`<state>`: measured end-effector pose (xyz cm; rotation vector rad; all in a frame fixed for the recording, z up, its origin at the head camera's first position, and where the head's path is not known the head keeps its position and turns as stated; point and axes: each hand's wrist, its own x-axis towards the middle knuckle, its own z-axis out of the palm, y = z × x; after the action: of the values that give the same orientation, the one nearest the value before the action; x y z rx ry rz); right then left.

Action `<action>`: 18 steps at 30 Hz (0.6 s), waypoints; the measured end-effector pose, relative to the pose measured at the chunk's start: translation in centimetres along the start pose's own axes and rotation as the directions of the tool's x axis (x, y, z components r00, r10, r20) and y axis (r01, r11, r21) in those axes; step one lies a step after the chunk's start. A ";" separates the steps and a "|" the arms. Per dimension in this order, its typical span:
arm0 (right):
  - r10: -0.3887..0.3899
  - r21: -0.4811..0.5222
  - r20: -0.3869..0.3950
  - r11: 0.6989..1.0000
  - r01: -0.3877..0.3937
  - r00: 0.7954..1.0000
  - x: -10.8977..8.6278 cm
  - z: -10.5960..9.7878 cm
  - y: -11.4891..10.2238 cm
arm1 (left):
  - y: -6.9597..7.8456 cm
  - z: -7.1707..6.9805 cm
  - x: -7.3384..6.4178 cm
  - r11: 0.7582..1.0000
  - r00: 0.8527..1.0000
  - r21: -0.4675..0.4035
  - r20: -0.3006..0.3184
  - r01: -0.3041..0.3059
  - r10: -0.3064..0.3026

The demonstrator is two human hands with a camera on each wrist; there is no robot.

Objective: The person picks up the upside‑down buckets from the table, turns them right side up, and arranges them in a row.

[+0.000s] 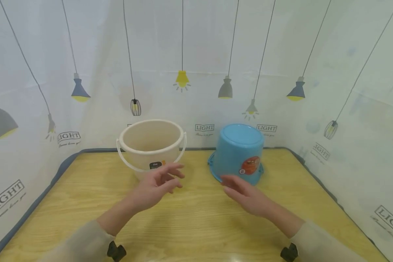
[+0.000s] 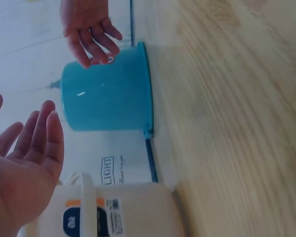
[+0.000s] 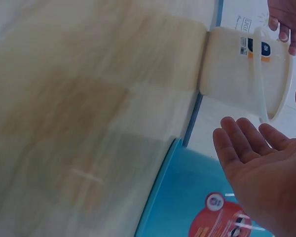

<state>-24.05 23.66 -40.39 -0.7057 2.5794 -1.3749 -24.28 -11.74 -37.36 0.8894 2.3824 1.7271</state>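
wood-grain table (image 1: 196, 207) | cream bucket (image 1: 148, 157): upright, left | blue bucket (image 1: 232, 156): upside down, right

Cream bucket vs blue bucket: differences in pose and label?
Pose: the cream bucket stands upright, mouth up; the blue bucket is upside down, base up.
Label: the cream bucket has a dark-and-orange label; the blue bucket has a red label.
Shared: both on the table.

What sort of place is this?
Probably a small screened-off work area: pale sheeting printed with hanging lamps surrounds the wood-grain table on the three sides in view, and an upright cream bucket and an upturned blue bucket stand on it.
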 end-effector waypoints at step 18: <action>0.123 -0.272 -0.083 0.952 -0.141 0.989 -3.5 -6.5 7.7 | -3.7 4.5 7.4 0.965 0.966 0.254 0.230 0.057 -0.118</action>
<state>-25.72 33.77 -43.22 -0.5178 2.8461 -1.0253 -30.23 -5.08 -40.29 0.9450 2.4594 1.2283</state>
